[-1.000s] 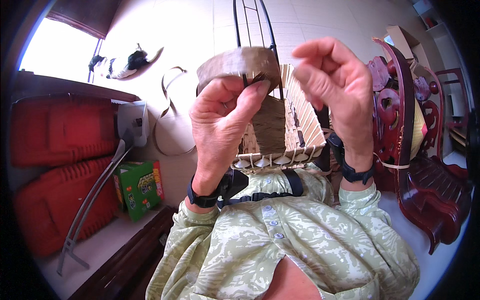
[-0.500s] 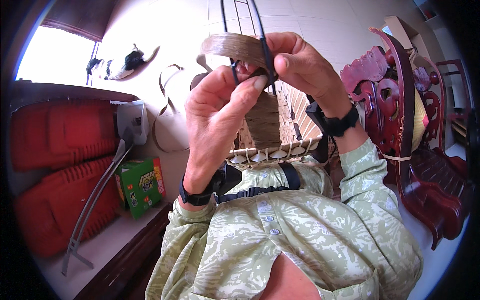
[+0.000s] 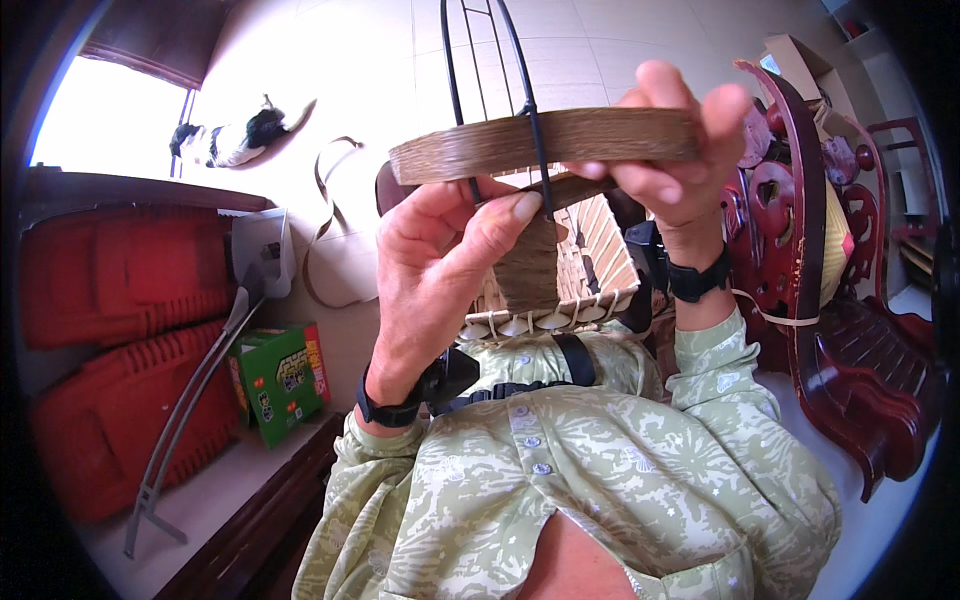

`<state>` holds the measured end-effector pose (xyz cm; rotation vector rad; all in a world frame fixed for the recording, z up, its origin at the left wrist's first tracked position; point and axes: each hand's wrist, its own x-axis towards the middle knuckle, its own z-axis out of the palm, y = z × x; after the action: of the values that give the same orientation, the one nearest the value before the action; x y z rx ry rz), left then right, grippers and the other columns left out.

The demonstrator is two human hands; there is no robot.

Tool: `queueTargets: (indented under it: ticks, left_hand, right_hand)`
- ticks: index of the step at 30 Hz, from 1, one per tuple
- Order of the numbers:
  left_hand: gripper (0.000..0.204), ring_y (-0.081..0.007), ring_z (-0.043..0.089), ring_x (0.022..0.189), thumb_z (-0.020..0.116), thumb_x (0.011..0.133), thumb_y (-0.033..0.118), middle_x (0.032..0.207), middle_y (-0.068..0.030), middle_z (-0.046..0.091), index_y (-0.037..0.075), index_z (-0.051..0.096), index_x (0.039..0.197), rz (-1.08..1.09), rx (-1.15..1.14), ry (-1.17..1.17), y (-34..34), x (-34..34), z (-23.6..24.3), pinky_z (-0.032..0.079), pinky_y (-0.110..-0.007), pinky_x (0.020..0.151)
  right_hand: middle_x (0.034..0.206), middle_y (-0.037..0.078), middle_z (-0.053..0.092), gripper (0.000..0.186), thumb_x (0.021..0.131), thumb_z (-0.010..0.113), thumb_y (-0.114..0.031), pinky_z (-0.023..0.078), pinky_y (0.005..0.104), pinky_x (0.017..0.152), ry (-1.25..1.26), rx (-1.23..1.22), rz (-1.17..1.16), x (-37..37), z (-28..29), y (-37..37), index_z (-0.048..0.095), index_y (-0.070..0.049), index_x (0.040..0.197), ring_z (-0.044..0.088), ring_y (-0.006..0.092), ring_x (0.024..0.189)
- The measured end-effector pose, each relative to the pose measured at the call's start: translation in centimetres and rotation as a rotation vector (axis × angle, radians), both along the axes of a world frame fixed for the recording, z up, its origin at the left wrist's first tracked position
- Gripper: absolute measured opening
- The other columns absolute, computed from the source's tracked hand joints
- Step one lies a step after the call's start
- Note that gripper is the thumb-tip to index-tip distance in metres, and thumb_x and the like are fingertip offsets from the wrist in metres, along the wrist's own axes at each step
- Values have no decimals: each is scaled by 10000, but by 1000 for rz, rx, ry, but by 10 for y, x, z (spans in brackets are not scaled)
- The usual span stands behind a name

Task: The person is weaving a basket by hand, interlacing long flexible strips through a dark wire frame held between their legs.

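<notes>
A flat brown strip (image 3: 540,140) loops around the black wire frame (image 3: 520,70) in front of me. My left hand (image 3: 435,245) pinches the strip against the frame, thumb on top, near the wires' lower end. To the right, my right hand (image 3: 690,175) holds the far bend of the loop, its fingers partly behind the strip. Below the hands, a band of brown strip (image 3: 527,265) covers the lower frame in close rows. Behind and beneath it is a pale woven basket (image 3: 608,250) with a laced rim, against my lap.
A loose length of strip (image 3: 322,190) curls on the floor at left. Red plastic objects (image 3: 130,280), a green box (image 3: 280,385) and a long metal tool (image 3: 190,410) are at left. A carved wooden chair (image 3: 800,250) stands at right. A black-and-white cat (image 3: 235,142) lies on the floor.
My right hand has moved right, away from the frame, drawing the strip's small loop into a long, flatter one. The left hand keeps its pinch at the frame.
</notes>
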<state>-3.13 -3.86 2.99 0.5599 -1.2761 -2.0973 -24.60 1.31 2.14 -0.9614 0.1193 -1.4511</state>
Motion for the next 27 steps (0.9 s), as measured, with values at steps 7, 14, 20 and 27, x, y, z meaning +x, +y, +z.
queueTargets:
  ticks: [7,14,20,27]
  left_hand:
    - [143,-85,628,845,648,851,-12,933,-61,674,-21,640,994,22,-42,19,6,-3,3,505,-193,738]
    - [142,-76,621,836,645,847,-27,911,-53,671,-21,638,989,-12,-48,-5,3,0,-3,496,-184,736]
    - [142,-69,612,829,647,843,-33,911,-55,671,-28,636,985,31,-13,4,5,5,-6,492,-187,739]
    - [137,-80,621,844,637,842,-52,923,-65,676,-25,641,976,38,-71,44,10,4,-3,508,-198,746]
  right_hand:
    - [514,-41,352,485,934,413,-561,412,266,506,-207,100,-28,-14,14,8,386,-114,748,313,67,344]
    - [567,-24,331,449,973,417,-459,341,254,509,-319,225,-484,-57,2,39,371,-146,655,271,96,448]
    - [560,-35,458,362,951,478,-435,415,246,565,348,425,-743,-86,-22,67,522,-129,763,386,67,426]
    - [1026,98,632,562,880,553,-521,488,288,829,982,253,-772,-16,34,47,607,-11,1108,601,173,959]
